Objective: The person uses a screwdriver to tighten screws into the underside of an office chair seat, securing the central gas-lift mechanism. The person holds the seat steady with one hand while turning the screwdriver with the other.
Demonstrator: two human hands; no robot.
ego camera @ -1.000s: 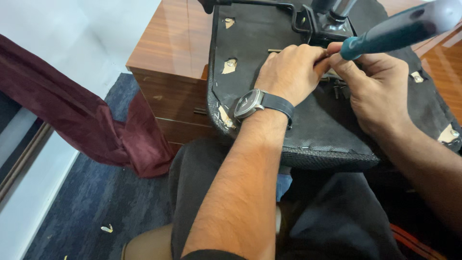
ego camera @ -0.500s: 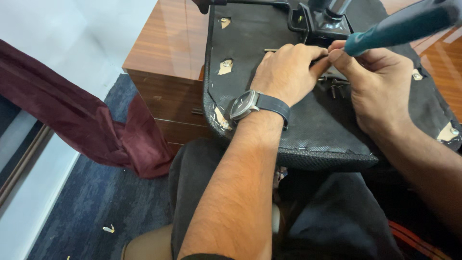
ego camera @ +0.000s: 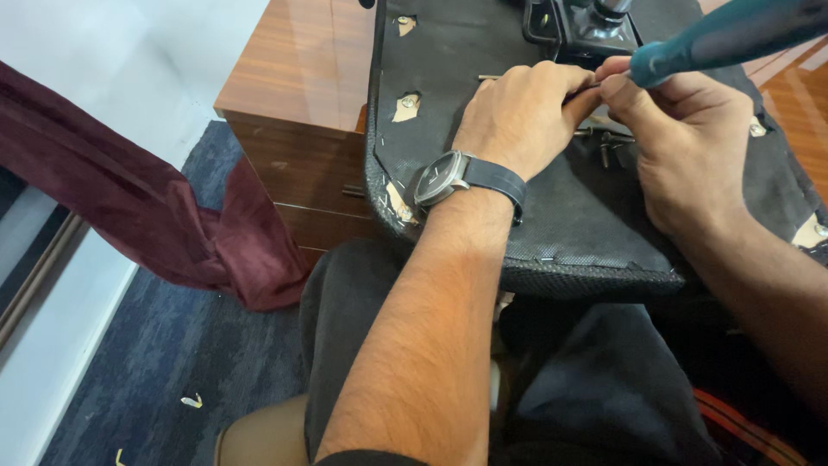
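Bright, even daylight; sharp focus

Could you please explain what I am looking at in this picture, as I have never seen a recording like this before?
There is no machine here: a camera worn on a person's head looks down at their own two bare hands. An upturned black chair seat rests on their lap and against a wooden desk. The left hand, with a wristwatch, presses on the seat's fabric underside. The right hand holds a teal-handled tool, seemingly a screwdriver, meeting the left fingertips near the metal bracket. A few loose screws lie on the fabric. A maroon cloth hangs at the left, above blue carpet.
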